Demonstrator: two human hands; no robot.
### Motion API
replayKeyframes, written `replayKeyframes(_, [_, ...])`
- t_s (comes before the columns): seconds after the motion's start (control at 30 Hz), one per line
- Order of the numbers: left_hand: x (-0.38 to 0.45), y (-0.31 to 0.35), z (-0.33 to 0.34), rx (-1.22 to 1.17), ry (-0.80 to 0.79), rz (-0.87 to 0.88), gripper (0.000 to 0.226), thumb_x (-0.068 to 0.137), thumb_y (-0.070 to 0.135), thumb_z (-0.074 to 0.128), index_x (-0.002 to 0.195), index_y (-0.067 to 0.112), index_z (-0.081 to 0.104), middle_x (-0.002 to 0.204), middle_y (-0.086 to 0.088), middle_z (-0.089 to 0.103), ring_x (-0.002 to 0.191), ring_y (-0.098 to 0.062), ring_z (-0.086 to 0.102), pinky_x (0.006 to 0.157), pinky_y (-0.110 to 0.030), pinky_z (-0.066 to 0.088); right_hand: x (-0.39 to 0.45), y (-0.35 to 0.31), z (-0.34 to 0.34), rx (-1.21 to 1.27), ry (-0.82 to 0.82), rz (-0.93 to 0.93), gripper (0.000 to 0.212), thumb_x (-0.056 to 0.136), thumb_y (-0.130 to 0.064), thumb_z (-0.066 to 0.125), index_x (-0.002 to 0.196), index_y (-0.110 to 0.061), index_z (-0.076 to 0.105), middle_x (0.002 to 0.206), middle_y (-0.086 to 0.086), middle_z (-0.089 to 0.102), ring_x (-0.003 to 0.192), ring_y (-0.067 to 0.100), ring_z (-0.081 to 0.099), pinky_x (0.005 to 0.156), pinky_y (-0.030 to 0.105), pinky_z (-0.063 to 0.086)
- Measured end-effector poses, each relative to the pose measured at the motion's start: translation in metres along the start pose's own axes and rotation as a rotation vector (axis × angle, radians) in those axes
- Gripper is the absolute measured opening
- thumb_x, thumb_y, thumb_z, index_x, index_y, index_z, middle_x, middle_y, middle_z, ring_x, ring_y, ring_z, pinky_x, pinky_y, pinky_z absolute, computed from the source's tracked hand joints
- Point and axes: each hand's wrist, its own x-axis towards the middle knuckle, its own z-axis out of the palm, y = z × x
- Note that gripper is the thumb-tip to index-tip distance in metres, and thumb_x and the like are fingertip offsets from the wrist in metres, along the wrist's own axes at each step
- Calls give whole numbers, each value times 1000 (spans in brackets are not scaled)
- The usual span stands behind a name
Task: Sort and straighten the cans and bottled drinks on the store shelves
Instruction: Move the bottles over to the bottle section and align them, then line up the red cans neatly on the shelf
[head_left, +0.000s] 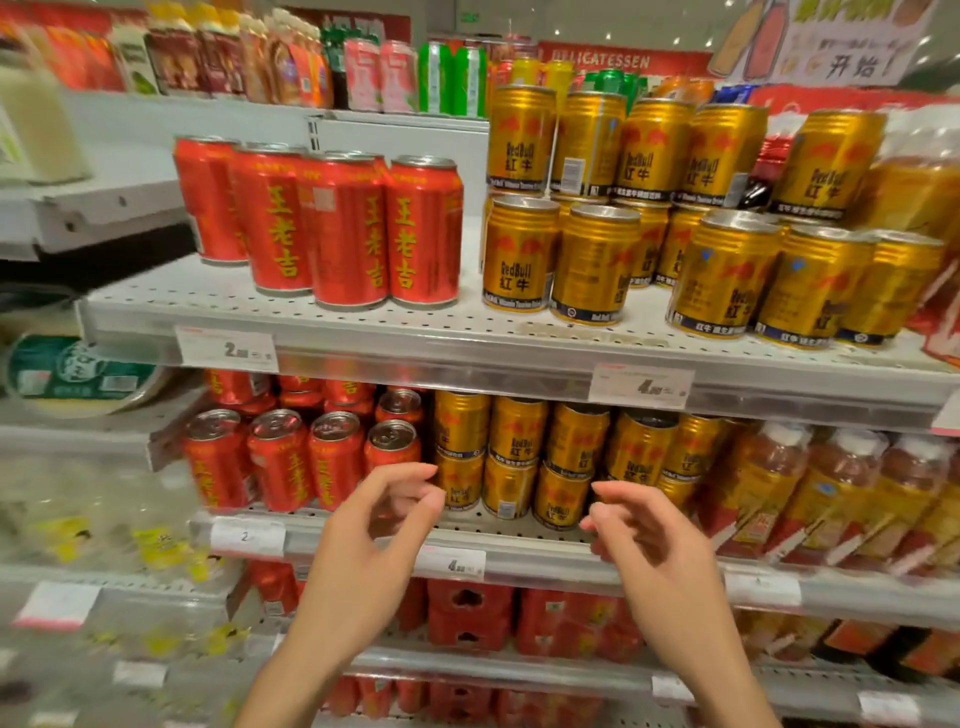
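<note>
1. The red aluminium herbal-tea cans with yellow characters (291, 457) stood at the left of the middle perforated white metal shelf (519, 545), and the stacked gold Red Bull cans (519, 457) stood just beside them on the right.
2. My left hand (374, 545) hovered in front of that shelf, fingers loosely curled, thumb and forefinger apart, holding nothing.
3. My right hand (649, 540) hung near it, fingers also loosely bent and empty.
4. More red cans (332, 228) and gold cans (675, 218) stood on the upper shelf (467, 353).
</note>
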Motion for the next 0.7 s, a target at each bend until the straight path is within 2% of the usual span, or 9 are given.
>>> replayKeyframes(0.27, [21,31,-32,69,78,119,17,91,23,69,105,34,70,95,12,73,93,-6,68,76,-13,52,26,-44,21,13,-57,-164,14,91,-32,67,101,-42,70,93,-8,75,92,8,70,85,34,58])
replayKeyframes(0.37, [35,42,-47,89,93,180,17,91,23,70,105,34,70,95,13,73,96,-6,68,79,-12,50,37,-71,28,-10,-82,-255,14,90,-36,65,102,-43,69,94,-11,75,94,8,70,86,36,58])
replayKeyframes(0.47, [51,52,-70,125,116,253,17,91,24,70,104,35,70,96,17,74,94,-3,69,82,-12,50,48,-101,43,-62,-107,-365,16,88,-43,64,103,-46,68,93,-12,74,90,8,70,80,30,58])
replayKeyframes(0.6, [82,63,-110,216,133,378,19,91,26,70,107,35,68,96,18,74,91,-5,70,79,-14,51,67,-141,73,-181,-65,-536,16,93,-30,66,106,-38,67,91,-19,70,89,3,68,74,16,53])
replayKeyframes(0.7, [114,72,-141,319,135,496,22,91,27,70,111,34,66,98,15,71,91,-8,68,77,-18,52,88,-167,101,-314,18,-721,15,94,-26,67,108,-27,69,89,-18,68,88,7,66,73,19,53])
